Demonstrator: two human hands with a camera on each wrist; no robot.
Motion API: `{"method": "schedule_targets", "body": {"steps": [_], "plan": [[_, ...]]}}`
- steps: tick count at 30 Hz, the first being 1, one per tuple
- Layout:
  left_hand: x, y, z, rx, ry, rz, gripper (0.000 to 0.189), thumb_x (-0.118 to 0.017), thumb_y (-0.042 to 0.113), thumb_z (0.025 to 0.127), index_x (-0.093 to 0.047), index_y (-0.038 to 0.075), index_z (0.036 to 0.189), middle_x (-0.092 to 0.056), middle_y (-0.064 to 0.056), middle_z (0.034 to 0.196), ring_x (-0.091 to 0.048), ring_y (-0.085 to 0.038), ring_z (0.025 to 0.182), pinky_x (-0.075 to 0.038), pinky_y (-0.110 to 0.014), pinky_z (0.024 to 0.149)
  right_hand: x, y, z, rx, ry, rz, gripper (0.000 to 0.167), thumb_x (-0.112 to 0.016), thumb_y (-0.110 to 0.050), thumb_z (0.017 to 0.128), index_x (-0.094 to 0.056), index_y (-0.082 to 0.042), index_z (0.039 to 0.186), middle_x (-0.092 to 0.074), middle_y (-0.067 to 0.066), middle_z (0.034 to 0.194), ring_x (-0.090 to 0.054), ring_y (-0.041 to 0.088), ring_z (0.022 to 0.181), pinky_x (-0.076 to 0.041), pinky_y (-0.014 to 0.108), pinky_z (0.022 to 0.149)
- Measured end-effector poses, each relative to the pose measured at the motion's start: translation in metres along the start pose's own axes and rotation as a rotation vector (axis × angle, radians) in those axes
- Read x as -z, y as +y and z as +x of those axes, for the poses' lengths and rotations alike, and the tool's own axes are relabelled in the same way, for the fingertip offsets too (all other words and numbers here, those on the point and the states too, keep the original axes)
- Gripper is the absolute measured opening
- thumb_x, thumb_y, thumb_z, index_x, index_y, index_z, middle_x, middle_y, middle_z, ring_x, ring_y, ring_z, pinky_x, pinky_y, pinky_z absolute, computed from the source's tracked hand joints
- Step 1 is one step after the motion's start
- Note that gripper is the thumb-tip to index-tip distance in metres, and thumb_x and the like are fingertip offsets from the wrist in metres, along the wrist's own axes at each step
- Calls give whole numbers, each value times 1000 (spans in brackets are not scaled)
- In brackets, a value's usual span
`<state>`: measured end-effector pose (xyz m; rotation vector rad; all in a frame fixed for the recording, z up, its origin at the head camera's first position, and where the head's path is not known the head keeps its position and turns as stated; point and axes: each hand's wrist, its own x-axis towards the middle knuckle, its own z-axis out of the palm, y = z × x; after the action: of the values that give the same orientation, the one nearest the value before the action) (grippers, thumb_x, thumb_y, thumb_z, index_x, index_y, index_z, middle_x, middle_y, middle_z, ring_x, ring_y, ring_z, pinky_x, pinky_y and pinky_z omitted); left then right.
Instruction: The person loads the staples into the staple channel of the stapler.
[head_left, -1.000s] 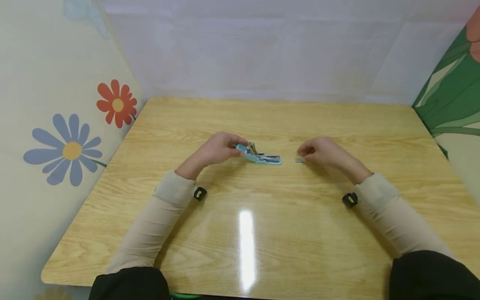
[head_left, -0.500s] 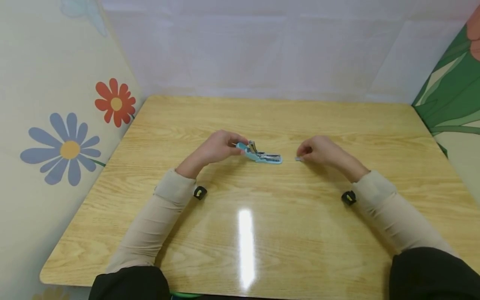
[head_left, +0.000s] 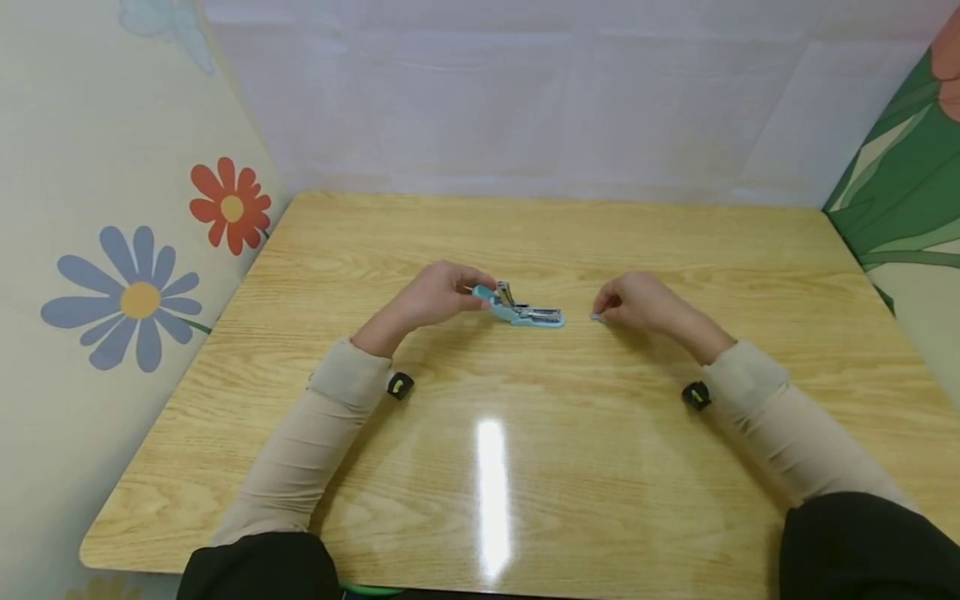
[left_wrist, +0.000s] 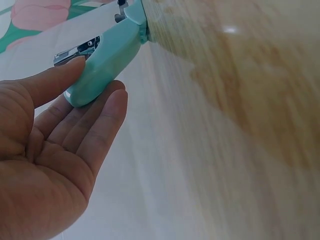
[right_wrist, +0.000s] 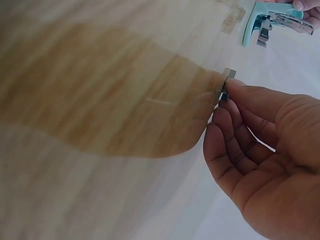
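And here the mint-green stapler [head_left: 517, 316] is gripped at its rear end by the left hand [head_left: 444, 293], the thumb laid along one side and the fingers along the other, with only the stapler's width left between them. That end is tilted up off the wood-grain table [head_left: 600, 467], while the far end of the base is rested on the tabletop, pointed toward the right hand [head_left: 637, 298]. The stapler is hinged wide apart, and its silver metal parts are laid bare!

Across a small gap, a short strip of staples [right_wrist: 229, 76] is pinched by the right hand between thumb and fingertips, the other fingers curled in toward the palm. The strip is held low, just over or on the tabletop (which of the two cannot be told, its reflection being so close).

Both forearms are covered by beige sleeves [head_left: 300, 462], and by each wrist a small black device [head_left: 401, 385] is seen. The table is backed by a white sheet [head_left: 465, 108]; to one side a red flower [head_left: 232, 208] and a blue flower [head_left: 140, 300] are shown on the wall, to the other, big green leaves [head_left: 911, 183].
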<state>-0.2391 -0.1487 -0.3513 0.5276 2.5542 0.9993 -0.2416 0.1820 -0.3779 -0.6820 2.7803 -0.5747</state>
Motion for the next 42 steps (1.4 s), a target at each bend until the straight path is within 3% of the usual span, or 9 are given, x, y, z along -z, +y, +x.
{"method": "schedule_targets", "body": {"steps": [11,18,23,34,42], "plan": [[-1,1,1,-3,-2,2,33,-69,20,98,-69,15,131,-68,-6,135,-65,-27,119,-54,-45,95,2,5,-3,-12,18,38,11,-69,-12,96,-79,-10,101,-78,10,104,-68,24,94,-51,47,92],[-1,0,1,-5,0,0,33,-68,21,99,-69,16,131,-67,-6,136,-64,-29,122,-54,-46,97,8,4,-4,8,54,48,13,-67,-10,96,-79,-9,100,-78,9,102,-65,20,85,-51,39,81],[-1,-2,0,7,3,-3,33,-67,21,99,-68,17,132,-66,-5,137,-64,-28,123,-54,-46,97,14,4,-7,41,105,81,13,-67,-10,97,-78,-6,103,-78,12,103,-70,23,90,-53,41,83],[-2,-5,-1,-4,8,24,34,-67,23,100,-67,18,134,-65,-6,138,-63,-29,124,-53,-47,99,28,1,-16,-9,178,128,17,-67,-16,99,-78,-7,108,-78,14,106,-72,25,91,-55,38,77],[-2,-4,0,-1,19,28,32,-68,23,99,-69,20,131,-67,-4,137,-63,-27,124,-54,-46,98,35,-2,-22,-32,194,146,16,-67,-16,99,-78,-8,108,-77,14,110,-71,30,103,-54,48,88]]}}
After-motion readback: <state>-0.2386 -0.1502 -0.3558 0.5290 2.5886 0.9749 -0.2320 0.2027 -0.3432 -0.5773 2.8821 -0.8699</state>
